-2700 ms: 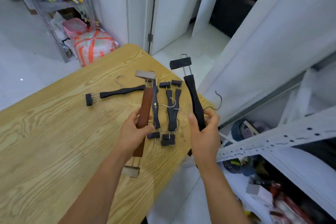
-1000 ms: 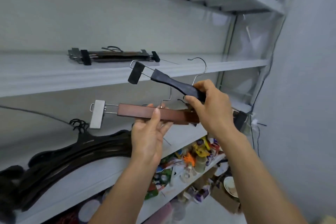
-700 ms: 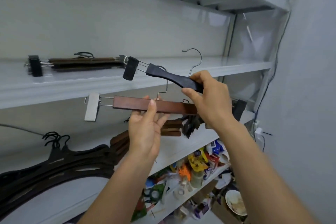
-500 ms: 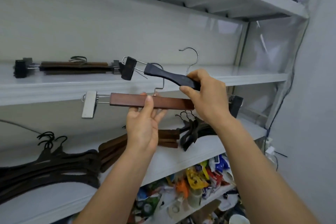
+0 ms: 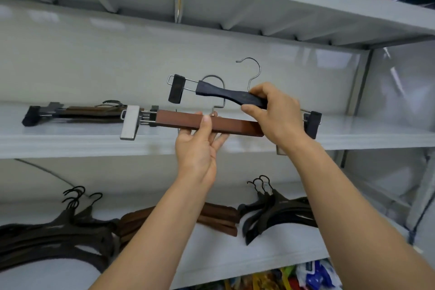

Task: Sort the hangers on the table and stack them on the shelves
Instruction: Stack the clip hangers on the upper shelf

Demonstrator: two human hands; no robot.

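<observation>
As it stands level with what is carried, the middle shelf (image 5: pixel 367 130) is entered first, its clip-hanger stack (image 5: pixel 89 113) lying to the left, long axis left-right. Brown hanger (image 5: pixel 179 120): pinched by the left hand (image 5: pixel 197 148), the nearer to that stack, axis parallel, hook upward. Black hanger (image 5: pixel 221 93): gripped by the right hand (image 5: pixel 277 113), tilted, clip end raised leftward, hook upward.

Both forearms raised, left hand (image 5: pixel 197 148) pinching with thumb up, right hand (image 5: pixel 277 116) curled, gripping
</observation>
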